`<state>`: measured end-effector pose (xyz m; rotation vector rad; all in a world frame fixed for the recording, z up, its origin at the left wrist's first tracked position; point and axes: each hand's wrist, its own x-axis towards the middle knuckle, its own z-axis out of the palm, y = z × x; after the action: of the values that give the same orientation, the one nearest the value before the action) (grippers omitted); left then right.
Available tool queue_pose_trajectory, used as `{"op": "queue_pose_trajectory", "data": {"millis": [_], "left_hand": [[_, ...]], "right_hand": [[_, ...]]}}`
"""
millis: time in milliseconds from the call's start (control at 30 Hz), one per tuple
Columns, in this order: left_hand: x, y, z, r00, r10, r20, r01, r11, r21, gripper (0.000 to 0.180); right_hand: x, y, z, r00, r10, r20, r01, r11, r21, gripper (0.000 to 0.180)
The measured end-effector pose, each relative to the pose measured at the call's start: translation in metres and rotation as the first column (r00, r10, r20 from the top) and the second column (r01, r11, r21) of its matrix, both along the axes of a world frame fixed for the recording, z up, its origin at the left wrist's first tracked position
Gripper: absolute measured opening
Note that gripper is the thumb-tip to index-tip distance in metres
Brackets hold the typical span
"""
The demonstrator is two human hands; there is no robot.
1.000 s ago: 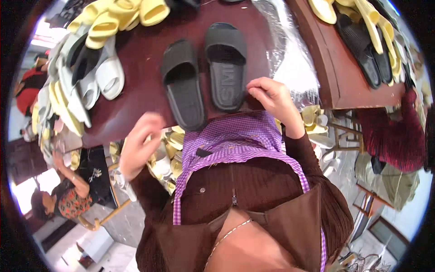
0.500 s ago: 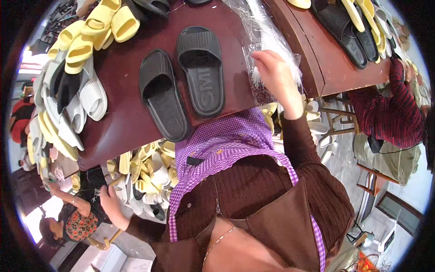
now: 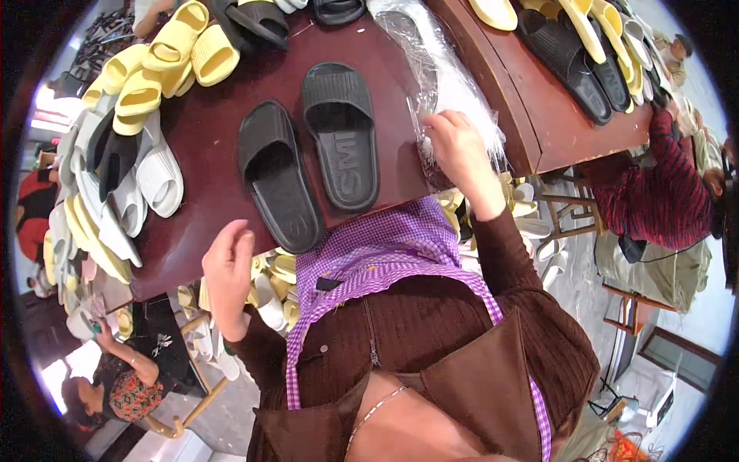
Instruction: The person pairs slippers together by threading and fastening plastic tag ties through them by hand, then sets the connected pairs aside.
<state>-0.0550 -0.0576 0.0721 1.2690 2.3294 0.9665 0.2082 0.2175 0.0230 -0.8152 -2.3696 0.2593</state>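
A pair of black slide sandals lies side by side on the dark red table, the left slide (image 3: 279,173) closer to me and the right slide (image 3: 342,146) a bit farther off. Over a stack of clear plastic bags (image 3: 469,100), my right hand (image 3: 462,158) has its fingers bent together at the stack's left edge. Whether a bag is pinched between the fingertips is hidden. My left hand (image 3: 229,273) is raised beside the table's front edge, just left of the left slide. Its fingers are loosely stretched and it holds nothing.
Yellow slides (image 3: 173,38) and white slides (image 3: 159,181) are heaped along the table's left side. More black slides (image 3: 258,23) lie at the back. A second table (image 3: 523,85) with slides adjoins at right. Below the table is another pile (image 3: 269,304). Co-workers sit at both sides.
My left hand has risen from low at the left to the table's front edge. The fingers of my right hand have bent down onto the bags. The view has shifted slightly.
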Motion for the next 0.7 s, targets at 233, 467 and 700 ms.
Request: {"op": "queue_pose_trajectory", "data": {"millis": [233,467,700], "left_hand": [[0.024,0.032,-0.006,0.96,-0.133,0.248,0.107,0.988,0.113,0.016],[0.042,0.053,-0.014,0.918,-0.296,0.265,0.266,0.953,0.145,0.015],[0.061,0.068,-0.017,0.871,-0.415,0.263,0.395,0.91,0.126,0.015]], "right_hand": [[0.051,-0.033,0.017,0.957,-0.287,0.036,0.289,0.947,-0.142,0.012],[0.095,-0.056,0.025,0.834,-0.531,0.15,0.551,0.808,-0.207,0.018],[0.126,-0.062,0.003,0.806,-0.565,0.176,0.59,0.747,-0.307,0.022]]}}
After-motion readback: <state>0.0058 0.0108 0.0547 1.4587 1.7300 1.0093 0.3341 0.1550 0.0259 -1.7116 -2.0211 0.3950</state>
